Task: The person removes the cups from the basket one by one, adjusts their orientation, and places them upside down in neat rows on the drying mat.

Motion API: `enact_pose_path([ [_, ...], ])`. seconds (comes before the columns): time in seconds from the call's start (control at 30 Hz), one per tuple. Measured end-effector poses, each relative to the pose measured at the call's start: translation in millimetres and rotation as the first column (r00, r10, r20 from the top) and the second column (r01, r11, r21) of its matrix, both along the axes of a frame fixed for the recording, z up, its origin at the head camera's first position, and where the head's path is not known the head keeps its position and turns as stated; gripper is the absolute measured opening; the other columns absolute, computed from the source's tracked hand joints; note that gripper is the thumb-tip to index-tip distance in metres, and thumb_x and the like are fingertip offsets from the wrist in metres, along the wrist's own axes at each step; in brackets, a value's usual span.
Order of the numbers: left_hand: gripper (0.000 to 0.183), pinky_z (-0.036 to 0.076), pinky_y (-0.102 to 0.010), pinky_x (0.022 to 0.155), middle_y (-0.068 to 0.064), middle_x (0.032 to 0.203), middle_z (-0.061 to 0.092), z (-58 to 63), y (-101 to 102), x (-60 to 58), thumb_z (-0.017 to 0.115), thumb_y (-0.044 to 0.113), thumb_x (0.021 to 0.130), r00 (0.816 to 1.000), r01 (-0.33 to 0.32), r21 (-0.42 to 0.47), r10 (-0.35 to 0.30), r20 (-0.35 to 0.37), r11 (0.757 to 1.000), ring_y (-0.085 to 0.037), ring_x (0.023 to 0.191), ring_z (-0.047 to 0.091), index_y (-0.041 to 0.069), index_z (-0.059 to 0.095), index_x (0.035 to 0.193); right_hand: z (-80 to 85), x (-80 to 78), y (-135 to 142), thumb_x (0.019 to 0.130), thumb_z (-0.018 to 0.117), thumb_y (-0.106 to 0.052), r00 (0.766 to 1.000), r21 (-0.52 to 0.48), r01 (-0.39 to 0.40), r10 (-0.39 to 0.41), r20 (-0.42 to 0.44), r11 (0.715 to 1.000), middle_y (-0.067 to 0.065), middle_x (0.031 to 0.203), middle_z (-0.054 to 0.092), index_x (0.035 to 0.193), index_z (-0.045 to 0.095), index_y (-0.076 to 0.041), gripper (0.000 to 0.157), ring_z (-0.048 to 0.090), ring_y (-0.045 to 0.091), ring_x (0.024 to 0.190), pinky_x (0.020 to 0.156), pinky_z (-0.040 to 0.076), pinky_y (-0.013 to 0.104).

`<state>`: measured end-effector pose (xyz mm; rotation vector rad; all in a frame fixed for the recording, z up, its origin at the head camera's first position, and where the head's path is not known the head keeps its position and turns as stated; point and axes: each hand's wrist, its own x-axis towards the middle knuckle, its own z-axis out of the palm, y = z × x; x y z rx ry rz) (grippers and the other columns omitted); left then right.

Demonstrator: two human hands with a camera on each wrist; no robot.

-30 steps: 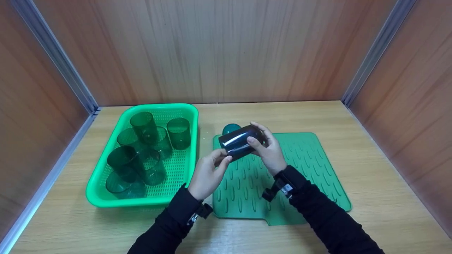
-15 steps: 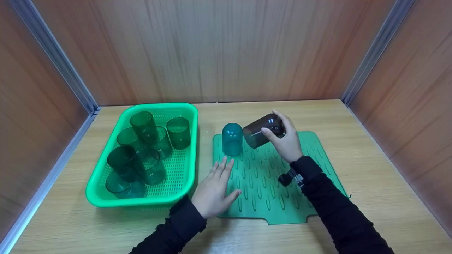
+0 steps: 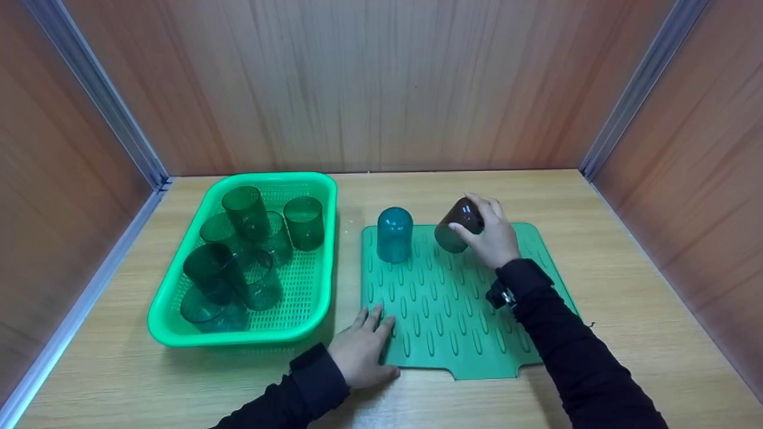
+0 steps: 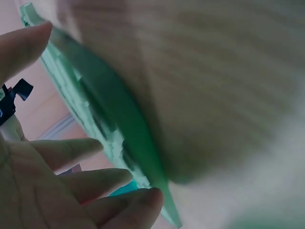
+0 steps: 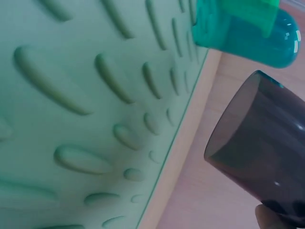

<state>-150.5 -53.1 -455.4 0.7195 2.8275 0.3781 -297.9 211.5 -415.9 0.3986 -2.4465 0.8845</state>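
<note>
My right hand (image 3: 493, 237) grips a dark smoky tumbler (image 3: 454, 229) near its base. The tumbler is tilted, mouth down and to the left, over the back of the green ridged mat (image 3: 441, 325). In the right wrist view the open rim of the tumbler (image 5: 267, 148) is apart from the mat (image 5: 109, 124). Left of it, an upside-down blue tumbler (image 3: 394, 235) stands on the mat's back left corner. At the mat's front left edge lies my left hand (image 3: 362, 353), fingers spread and holding nothing. Its fingertips overlap the mat's edge (image 4: 128, 119) in the left wrist view.
A bright green perforated basket (image 3: 331, 262) stands left of the mat. Several translucent tumblers (image 3: 305, 223) are inside it, some leaning on others. Wood-grain panels (image 3: 381, 89) enclose the back and sides of the table (image 3: 644, 333).
Both hands held the dark tumbler at first. My left hand let go and drew back toward the mat's front left. The right hand carried the tumbler rightward and turned its mouth further down.
</note>
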Motion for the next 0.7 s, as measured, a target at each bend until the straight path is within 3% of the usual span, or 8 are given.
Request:
enact_pose_path([
  [0.43,0.086,0.036,-0.045,0.092,-0.021,0.140,0.024,-1.0,-1.2,-1.8,0.066,0.055,0.069,1.000,0.017,-0.007,-0.017,0.005,1.000,-0.043,0.124,0.026,0.009,0.036,0.136,-20.4,-10.6,-8.1,0.077,0.065,-0.042,0.995,0.131,0.007,-0.020,0.099,0.991,0.012,0.131,0.039,0.134,0.040,-0.023,0.065,0.048,0.033,0.108,0.080,0.042,0.047],
  [0.7,0.087,0.036,-0.045,0.092,-0.021,0.140,0.025,-0.8,0.0,-2.1,0.066,0.055,0.067,1.000,0.009,-0.010,-0.009,0.014,1.000,-0.042,0.124,0.026,0.009,0.037,0.135,-23.7,-13.4,-14.9,0.079,0.064,-0.041,0.986,0.173,0.008,-0.037,0.165,0.985,0.013,0.133,0.036,0.136,0.036,-0.025,0.066,0.047,0.033,0.109,0.080,0.043,0.046],
])
